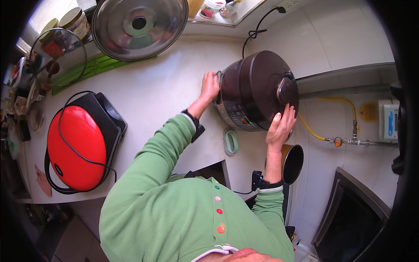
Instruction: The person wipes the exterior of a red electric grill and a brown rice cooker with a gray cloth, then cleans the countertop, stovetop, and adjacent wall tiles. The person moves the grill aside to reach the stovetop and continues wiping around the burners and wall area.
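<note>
A dark brown electric pressure cooker [244,93] stands on the white counter [170,85] before me, its lid [266,82] in place. A small green light glows on its control panel [240,116]. At the cooker's left side my left hand [210,85] has its fingers curled at the side handle, which is mostly hidden. My right hand [281,128] lies flat against the lid's right front edge, fingers straight and close together, just below the lid knob [288,91]. A small oval mint-green and grey item [231,142] sits on the counter in front of the cooker.
A red electric griddle [78,144] with a loose black cord is at left. A large steel lid [139,36] and a glass lid [58,57] lean at the back. A brown cylindrical container [292,163] is near my right forearm. A yellow gas hose [309,127] runs along the wall.
</note>
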Demonstrator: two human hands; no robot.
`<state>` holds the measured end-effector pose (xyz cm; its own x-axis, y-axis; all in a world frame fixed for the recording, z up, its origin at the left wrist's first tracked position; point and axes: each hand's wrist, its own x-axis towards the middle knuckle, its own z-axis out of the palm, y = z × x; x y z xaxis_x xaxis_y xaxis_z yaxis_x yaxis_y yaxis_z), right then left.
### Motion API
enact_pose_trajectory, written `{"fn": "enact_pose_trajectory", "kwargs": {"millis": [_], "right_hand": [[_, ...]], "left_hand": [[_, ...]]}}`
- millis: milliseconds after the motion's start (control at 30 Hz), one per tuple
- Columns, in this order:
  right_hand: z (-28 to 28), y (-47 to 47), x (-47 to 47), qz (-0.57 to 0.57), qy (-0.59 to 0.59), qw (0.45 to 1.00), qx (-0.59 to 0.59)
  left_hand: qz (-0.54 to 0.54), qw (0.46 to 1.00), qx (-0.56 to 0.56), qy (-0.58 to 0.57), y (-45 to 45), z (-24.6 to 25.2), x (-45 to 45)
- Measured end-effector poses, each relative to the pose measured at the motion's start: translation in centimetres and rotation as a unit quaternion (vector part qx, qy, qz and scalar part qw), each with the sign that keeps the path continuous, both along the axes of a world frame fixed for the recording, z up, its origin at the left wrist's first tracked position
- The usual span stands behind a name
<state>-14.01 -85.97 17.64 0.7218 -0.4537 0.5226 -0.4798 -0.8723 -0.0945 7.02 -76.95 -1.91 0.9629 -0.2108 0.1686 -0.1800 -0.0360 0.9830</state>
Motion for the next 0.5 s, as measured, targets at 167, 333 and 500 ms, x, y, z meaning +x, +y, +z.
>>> {"fn": "enact_pose_trajectory", "kwargs": {"millis": [167, 333, 500], "right_hand": [[0.0, 0.3, 0.0, 0.001, -0.003, 1.000, 0.002], [0.1, 0.3, 0.1, 0.004, -0.001, 1.000, 0.005], [0.1, 0.4, 0.0, 0.006, 0.000, 1.000, 0.006]], "left_hand": [[0.032, 0.995, -0.095, 0.025, 3.2, 2.8, -10.0], [0.010, 0.988, -0.106, -0.113, 3.3, 8.5, -10.8], [-0.024, 0.969, -0.109, -0.222, 2.5, 8.8, -4.3]]}}
